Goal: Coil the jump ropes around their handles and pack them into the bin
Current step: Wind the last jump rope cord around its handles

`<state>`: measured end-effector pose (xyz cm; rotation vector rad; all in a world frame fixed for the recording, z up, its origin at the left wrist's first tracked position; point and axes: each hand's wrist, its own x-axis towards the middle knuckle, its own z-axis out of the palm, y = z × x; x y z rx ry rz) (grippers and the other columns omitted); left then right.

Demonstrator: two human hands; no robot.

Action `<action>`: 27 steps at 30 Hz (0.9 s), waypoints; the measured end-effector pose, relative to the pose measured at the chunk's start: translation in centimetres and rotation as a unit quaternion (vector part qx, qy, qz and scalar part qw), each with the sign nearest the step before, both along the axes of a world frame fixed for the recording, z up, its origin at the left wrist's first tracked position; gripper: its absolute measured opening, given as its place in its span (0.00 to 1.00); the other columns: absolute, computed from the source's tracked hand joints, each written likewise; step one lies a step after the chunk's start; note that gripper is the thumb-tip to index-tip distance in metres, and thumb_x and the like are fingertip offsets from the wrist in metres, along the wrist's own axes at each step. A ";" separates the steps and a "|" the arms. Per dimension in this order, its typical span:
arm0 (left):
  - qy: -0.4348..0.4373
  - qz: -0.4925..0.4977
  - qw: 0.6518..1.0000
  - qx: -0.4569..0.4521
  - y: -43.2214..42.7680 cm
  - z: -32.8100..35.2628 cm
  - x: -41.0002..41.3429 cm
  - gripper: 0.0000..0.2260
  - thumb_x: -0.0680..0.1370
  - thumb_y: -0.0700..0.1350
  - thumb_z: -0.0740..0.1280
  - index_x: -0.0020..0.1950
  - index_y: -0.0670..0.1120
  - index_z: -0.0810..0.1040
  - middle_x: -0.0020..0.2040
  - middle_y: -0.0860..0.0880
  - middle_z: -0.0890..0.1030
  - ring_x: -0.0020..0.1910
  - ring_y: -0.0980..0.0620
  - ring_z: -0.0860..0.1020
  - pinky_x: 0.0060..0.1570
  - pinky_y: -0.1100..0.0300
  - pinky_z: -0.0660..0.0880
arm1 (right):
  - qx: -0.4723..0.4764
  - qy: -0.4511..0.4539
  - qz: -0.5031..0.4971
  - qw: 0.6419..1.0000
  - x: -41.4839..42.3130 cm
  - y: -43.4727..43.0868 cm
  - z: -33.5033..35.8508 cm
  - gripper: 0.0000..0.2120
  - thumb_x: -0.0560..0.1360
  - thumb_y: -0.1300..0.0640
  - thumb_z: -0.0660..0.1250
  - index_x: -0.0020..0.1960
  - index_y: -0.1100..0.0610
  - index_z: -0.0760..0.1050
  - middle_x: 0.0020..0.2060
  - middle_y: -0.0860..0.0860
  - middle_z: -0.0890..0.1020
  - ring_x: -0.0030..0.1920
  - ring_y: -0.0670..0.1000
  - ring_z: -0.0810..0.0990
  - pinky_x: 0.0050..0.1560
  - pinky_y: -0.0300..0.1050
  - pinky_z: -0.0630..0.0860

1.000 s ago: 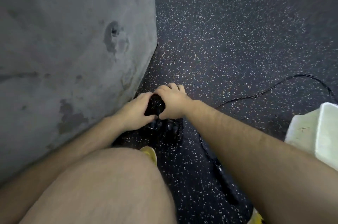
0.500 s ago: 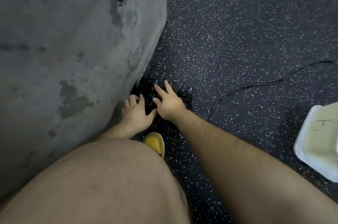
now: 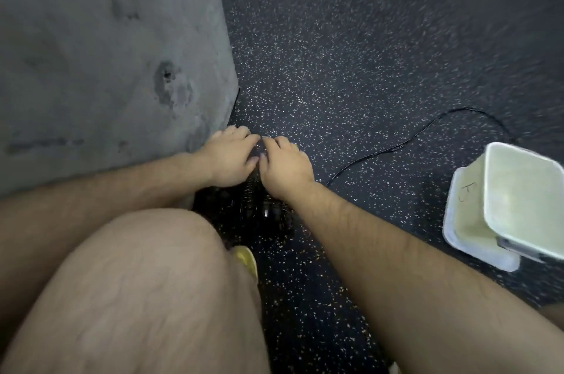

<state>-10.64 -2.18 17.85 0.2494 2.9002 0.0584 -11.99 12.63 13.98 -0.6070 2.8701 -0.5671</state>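
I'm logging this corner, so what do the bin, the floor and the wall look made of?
Bin: likely plastic, pale, translucent and smooth, with rounded corners. Floor: probably rubber, dark and matte with pale flecks. Wall: looks like bare concrete, grey, rough, pitted and stained.

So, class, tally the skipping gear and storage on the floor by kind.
Loose black rope: 1
Dark pile of ropes and handles, too blurred to count singly: 1
White bin: 1
White lid beneath the bin: 1
Total: 4
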 end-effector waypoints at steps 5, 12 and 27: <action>0.016 -0.139 0.987 -0.084 6.7 7.3 -3.0 0.17 0.83 0.50 0.55 0.67 0.43 0.71 0.64 0.44 0.72 0.64 0.44 0.71 0.65 0.48 0.69 | -0.007 0.047 -0.058 0.997 -0.5 5.5 5.3 0.18 0.78 0.53 0.60 0.66 0.57 0.69 0.61 0.54 0.74 0.61 0.58 0.74 0.59 0.54 0.72; -0.019 -0.126 0.991 0.031 17.5 2.1 -2.7 0.13 0.82 0.47 0.54 0.59 0.44 0.74 0.59 0.44 0.75 0.59 0.43 0.74 0.60 0.48 0.70 | 0.051 -0.034 -0.125 0.990 0.8 16.4 2.7 0.15 0.81 0.51 0.57 0.63 0.57 0.69 0.61 0.56 0.74 0.62 0.59 0.73 0.57 0.54 0.72; -0.271 0.015 0.957 0.098 27.5 -22.1 5.5 0.19 0.78 0.42 0.65 0.68 0.43 0.68 0.66 0.44 0.68 0.64 0.39 0.75 0.61 0.44 0.73 | 0.174 -0.252 -0.088 0.948 7.8 25.2 -16.3 0.33 0.76 0.48 0.67 0.77 0.50 0.58 0.76 0.51 0.60 0.74 0.57 0.61 0.68 0.58 0.68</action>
